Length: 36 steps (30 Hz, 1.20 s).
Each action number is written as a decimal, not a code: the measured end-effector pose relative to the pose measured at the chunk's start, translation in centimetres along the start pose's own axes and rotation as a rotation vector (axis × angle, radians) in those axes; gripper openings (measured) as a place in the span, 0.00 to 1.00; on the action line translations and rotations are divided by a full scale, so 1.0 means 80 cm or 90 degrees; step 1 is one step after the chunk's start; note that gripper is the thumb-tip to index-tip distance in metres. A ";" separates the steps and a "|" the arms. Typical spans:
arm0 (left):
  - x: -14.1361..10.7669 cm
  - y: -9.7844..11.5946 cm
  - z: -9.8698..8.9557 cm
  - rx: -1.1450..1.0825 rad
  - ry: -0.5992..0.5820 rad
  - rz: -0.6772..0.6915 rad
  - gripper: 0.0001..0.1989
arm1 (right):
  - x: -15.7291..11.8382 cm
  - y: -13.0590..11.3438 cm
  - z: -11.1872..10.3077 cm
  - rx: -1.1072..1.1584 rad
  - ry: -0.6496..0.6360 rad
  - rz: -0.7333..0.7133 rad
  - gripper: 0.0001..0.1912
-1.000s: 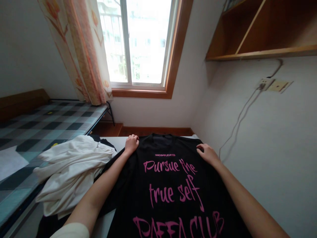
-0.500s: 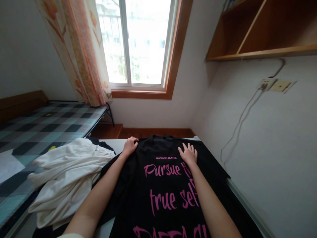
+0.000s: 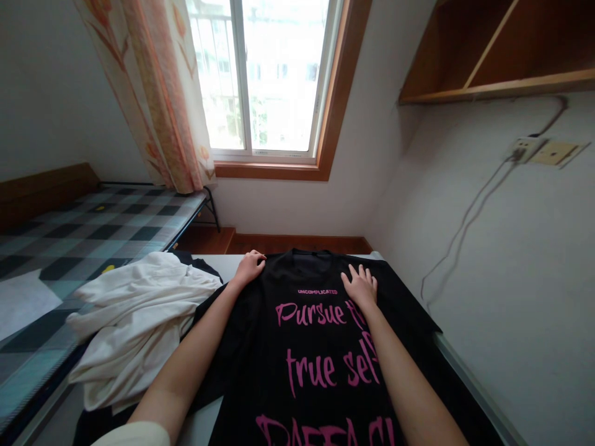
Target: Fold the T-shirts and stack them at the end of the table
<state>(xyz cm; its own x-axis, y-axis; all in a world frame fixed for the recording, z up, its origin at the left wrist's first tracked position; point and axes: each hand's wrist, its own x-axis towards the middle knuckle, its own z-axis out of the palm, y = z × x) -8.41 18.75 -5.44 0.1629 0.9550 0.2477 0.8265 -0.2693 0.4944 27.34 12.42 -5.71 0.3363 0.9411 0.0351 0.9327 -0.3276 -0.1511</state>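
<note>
A black T-shirt [image 3: 320, 337] with pink lettering lies spread front side up, its collar at the far end. At the shirt's left shoulder edge, my left hand [image 3: 251, 266] has its fingers curled on the fabric. My right hand [image 3: 361, 286] rests palm down on the upper chest, right of the small printed word, with its fingers spread. Both forearms reach across the shirt and cover part of the lettering. The shirt's lower hem is out of view.
A crumpled white garment [image 3: 144, 316] lies to the left, with dark cloth [image 3: 204, 267] partly under it. Beyond is a bed with a checked cover [image 3: 139, 214] and a white sheet of paper [image 3: 25, 303]. A cable [image 3: 458, 235] hangs along the right wall below a wooden shelf [image 3: 493, 90].
The camera view has shifted slightly, so the scene sits a little further right and higher. Both hands keep about the same places on the shirt.
</note>
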 end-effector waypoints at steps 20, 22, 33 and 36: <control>-0.021 0.073 -0.003 0.112 -0.235 0.061 0.31 | 0.001 0.002 0.002 0.005 0.009 -0.010 0.33; -0.028 0.077 0.011 0.141 -0.248 0.035 0.37 | 0.000 0.002 0.002 0.006 0.014 -0.013 0.33; -0.052 0.081 0.044 0.209 -0.130 0.052 0.39 | 0.000 0.006 0.010 0.049 0.093 -0.062 0.29; -0.058 0.087 0.040 0.210 -0.092 0.075 0.35 | -0.001 0.007 0.009 0.073 0.105 -0.090 0.29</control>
<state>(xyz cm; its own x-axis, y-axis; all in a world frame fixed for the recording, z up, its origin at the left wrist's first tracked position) -1.70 12.86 -5.86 0.3223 0.9338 0.1551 0.9229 -0.3464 0.1680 27.72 12.19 -6.50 0.2285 0.9476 0.2234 0.9543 -0.1727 -0.2437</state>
